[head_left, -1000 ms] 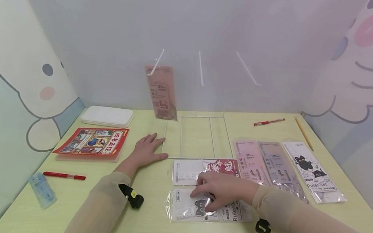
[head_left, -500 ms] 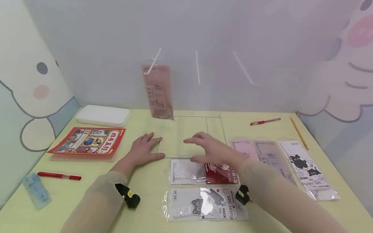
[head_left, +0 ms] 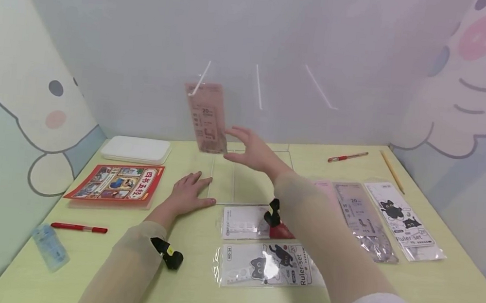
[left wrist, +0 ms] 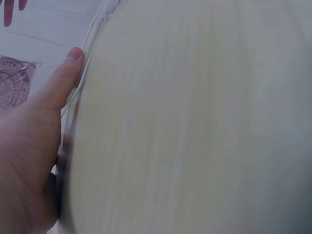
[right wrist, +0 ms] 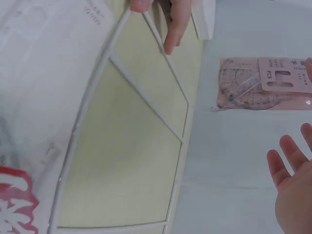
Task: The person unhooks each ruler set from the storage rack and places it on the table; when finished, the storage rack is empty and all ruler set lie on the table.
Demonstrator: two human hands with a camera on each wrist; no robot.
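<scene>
A pink packaged ruler set (head_left: 206, 118) hangs upright from the left of several white prongs (head_left: 259, 87) above a white wire frame (head_left: 233, 180). My right hand (head_left: 254, 150) is raised at its right edge, fingers spread and thumb apart. In the right wrist view that hand (right wrist: 297, 195) shows straight fingers and an empty palm beside the package (right wrist: 241, 85), where a protractor shows through the plastic. My left hand (head_left: 188, 197) rests flat on the table at the frame's left side. The left wrist view shows its thumb (left wrist: 63, 78) lying along the frame.
Two packaged ruler sets (head_left: 264, 266) lie in front of the frame, the upper one partly under my right sleeve. Further packs (head_left: 361, 216) lie to the right, near a red pen (head_left: 348, 156) and a pencil (head_left: 392, 171). A red book (head_left: 119, 183) and white case (head_left: 136, 150) are left.
My right hand has lifted off the packs lying in front, passed over the wire frame, and risen to the hanging pink ruler set. The left hand has stayed in place.
</scene>
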